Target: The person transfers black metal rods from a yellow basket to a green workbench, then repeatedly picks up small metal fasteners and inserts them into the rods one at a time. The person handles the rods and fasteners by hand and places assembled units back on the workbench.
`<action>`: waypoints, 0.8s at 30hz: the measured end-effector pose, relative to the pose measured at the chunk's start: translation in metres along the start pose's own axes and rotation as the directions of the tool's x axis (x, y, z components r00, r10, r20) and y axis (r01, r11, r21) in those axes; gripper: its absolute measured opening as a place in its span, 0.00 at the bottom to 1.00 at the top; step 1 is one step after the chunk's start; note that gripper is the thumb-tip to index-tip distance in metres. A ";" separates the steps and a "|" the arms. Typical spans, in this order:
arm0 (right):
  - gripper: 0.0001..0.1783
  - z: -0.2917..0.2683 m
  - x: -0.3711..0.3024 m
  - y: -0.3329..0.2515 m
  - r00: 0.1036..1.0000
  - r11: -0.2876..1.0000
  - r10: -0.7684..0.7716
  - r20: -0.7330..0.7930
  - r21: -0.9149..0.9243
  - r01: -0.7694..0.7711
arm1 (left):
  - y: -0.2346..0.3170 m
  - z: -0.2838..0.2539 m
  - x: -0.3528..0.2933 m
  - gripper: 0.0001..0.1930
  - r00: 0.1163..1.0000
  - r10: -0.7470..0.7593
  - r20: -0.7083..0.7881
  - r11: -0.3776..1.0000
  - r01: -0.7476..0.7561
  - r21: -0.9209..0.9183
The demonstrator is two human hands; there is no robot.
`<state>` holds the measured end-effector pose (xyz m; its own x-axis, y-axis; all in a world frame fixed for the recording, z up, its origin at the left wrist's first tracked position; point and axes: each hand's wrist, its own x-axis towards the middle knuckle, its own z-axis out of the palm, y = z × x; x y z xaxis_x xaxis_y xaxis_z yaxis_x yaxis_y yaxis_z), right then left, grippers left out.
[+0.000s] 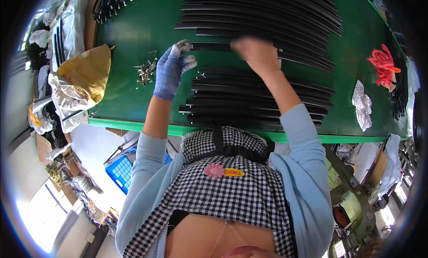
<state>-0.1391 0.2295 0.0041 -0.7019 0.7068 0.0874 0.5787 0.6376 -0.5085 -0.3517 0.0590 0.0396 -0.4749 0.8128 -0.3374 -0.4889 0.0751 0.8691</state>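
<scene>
A: What does the left hand (169, 75), in its blue and white fabric glove, grip?

B: I see its thumb and fingertips closed on the left end of a long, thin black strip (211, 46).

A: And the bare right hand (262, 57)?

B: Seen from my remote station, it lies over the strip farther right; its fingers are blurred, so I cannot tell whether they grip.

A: Where is the strip?

B: Over the smooth green tabletop (122, 86), between 2 groups of long black strips, the far group (258, 12) and the near group (263, 95). Small silvery metal pieces (145, 74) lie just left of the glove.
</scene>
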 end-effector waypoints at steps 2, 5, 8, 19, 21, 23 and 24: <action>0.19 -0.019 -0.008 -0.010 0.999 0.993 0.025 -0.036 0.119 -0.021 | 0.012 0.008 -0.025 0.28 0.996 0.093 -0.007 0.995 -0.093 0.037; 0.18 -0.038 -0.025 -0.017 0.979 0.990 -0.141 -0.150 -0.002 0.143 | 0.027 0.017 -0.045 0.24 0.968 0.244 -0.054 0.966 -0.238 0.104; 0.18 -0.064 -0.038 -0.041 0.993 0.995 -0.083 -0.084 -0.070 0.077 | 0.030 0.018 -0.061 0.24 0.943 0.331 -0.027 0.926 -0.320 0.200; 0.26 -0.111 -0.088 -0.067 0.992 0.992 -0.098 -0.083 0.069 0.104 | 0.048 0.031 -0.101 0.30 0.912 0.329 0.247 0.900 -0.381 0.210; 0.25 -0.117 -0.098 -0.073 0.992 0.983 -0.112 -0.066 0.139 0.120 | 0.049 0.035 -0.103 0.36 0.896 0.192 0.399 0.979 -0.205 -0.010; 0.24 -0.121 -0.105 -0.079 0.994 0.973 -0.099 -0.044 0.207 0.106 | 0.044 0.034 -0.104 0.45 0.839 0.087 0.537 0.995 -0.048 -0.086; 0.24 -0.123 -0.108 -0.080 0.996 0.971 -0.085 -0.041 0.220 0.092 | 0.041 0.037 -0.104 0.45 0.815 0.096 0.572 0.990 -0.018 -0.141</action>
<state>-0.0585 0.1396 0.1407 -0.7308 0.6623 0.1653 0.4063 0.6166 -0.6743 -0.2955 -0.0011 0.1234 -0.0154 0.9998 0.0157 -0.5783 -0.0217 0.8155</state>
